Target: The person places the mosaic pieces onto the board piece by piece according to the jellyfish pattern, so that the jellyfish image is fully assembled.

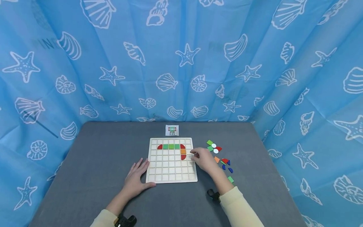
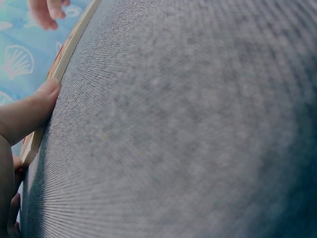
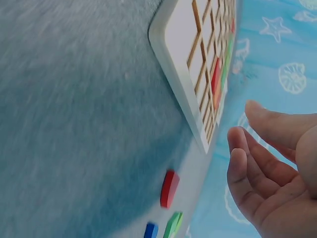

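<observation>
A pale wooden grid board lies on the table. Its inlaid pieces form a row of green squares with a red rounded piece at the left end; at the right, an orange square sits between two red pieces. My left hand rests spread at the board's lower left corner, its thumb against the front edge. Over the board's right edge hovers my right hand, fingers loosely bent and thumb apart from them, holding nothing.
Loose pieces lie right of the board: green squares, white discs, blue half-rounds, red pieces and an orange one. Behind the board is a small pattern card. A blue shell-print curtain surrounds the grey table.
</observation>
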Demonstrator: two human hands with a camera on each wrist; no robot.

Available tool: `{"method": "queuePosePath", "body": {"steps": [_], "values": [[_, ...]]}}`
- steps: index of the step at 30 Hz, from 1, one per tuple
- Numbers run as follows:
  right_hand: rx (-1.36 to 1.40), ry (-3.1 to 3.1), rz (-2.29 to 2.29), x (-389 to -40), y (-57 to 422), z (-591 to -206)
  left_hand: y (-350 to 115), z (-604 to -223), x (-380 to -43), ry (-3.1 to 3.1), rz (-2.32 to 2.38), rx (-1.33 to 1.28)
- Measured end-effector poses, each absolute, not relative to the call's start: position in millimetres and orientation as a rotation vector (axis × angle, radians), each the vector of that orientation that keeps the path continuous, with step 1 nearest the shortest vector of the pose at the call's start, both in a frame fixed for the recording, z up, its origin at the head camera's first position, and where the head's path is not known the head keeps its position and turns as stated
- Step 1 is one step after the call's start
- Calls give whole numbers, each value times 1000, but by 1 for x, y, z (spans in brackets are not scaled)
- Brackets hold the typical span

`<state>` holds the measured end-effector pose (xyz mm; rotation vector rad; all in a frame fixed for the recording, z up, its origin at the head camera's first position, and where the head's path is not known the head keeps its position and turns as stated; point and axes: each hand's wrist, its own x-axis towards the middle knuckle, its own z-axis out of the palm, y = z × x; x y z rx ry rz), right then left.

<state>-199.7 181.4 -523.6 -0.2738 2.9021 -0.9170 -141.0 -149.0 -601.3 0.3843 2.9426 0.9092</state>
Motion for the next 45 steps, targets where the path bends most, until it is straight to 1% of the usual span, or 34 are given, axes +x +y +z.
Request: {"method": "queuePosePath", "body": {"steps": [8, 17, 22, 26, 41, 45], "values": [[-152, 2964, -954, -195, 205, -525, -151, -601, -141, 2941, 908, 378], [103, 3055, -891, -217, 233, -542, -153, -603, -141, 2946, 901, 376], [197, 3055, -717, -225, 239, -548, -152, -604, -141, 2948, 890, 380], [225, 3050, -634, -229, 241, -550, -152, -606, -140, 2951, 886, 384], [309, 3035, -697, -241, 242, -551, -150, -604, -140, 2943, 921, 384], [290, 3036, -673, -242, 242, -549, -150, -604, -140, 2946, 927, 391]]}}
